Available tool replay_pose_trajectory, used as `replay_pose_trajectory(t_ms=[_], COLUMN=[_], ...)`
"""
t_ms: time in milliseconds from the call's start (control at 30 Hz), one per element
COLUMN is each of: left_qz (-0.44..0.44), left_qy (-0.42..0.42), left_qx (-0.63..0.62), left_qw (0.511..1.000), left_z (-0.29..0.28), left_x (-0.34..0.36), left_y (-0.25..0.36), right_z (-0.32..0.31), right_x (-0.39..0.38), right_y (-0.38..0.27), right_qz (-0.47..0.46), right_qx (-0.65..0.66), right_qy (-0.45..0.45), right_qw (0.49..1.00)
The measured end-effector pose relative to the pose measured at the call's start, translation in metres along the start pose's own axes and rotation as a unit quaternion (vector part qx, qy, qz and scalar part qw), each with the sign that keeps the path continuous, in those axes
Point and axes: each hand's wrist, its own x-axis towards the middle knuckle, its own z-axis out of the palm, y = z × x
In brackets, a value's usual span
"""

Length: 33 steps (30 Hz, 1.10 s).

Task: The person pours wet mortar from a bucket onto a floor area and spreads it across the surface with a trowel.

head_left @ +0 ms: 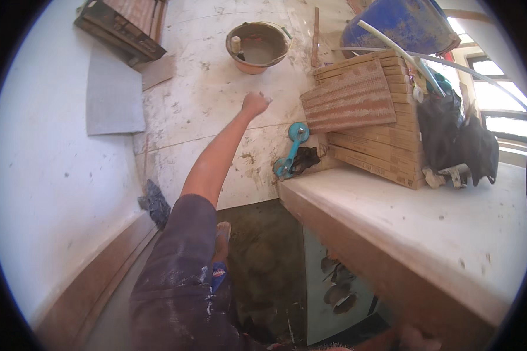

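My left arm reaches forward from a paint-spattered purple sleeve. My left hand rests as a closed fist on a large pale floor tile smeared with mortar, and nothing shows in it. A teal suction-cup lifter lies on the tile to the right of the arm, next to a black glove. A skin-coloured patch at the bottom edge under the ledge may be my right hand; its fingers are hidden.
An orange bucket of grey mortar stands beyond the fist. Stacked tile boxes, a blue barrel and a black bag sit to the right. A white ledge runs along the lower right. Dark wet mortar covers the near floor, and a grey tile leans on the left wall.
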Motion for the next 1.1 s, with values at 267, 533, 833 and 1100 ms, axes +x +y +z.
replay_pose_trajectory(t_ms=[267,533,833,1100], left_qz=[0.006,-0.039,-0.037,-0.049], left_qy=[0.081,0.023,0.154,0.208], left_qx=[0.169,0.216,-0.022,-0.352], left_qw=[0.982,0.975,0.987,0.911], left_z=[0.025,0.045,0.030,-0.018], left_x=[0.179,0.230,0.219,0.177], left_y=[0.006,0.024,0.030,0.020], right_z=[0.046,0.054,0.051,0.035], right_x=[-0.018,-0.026,-0.023,-0.009], right_y=[0.046,0.064,0.065,0.063], right_qz=[-0.032,-0.048,-0.052,-0.045], right_qx=[-0.070,-0.117,-0.131,-0.107], right_qy=[-0.038,-0.045,-0.058,-0.056], right_qw=[0.996,0.991,0.988,0.992])
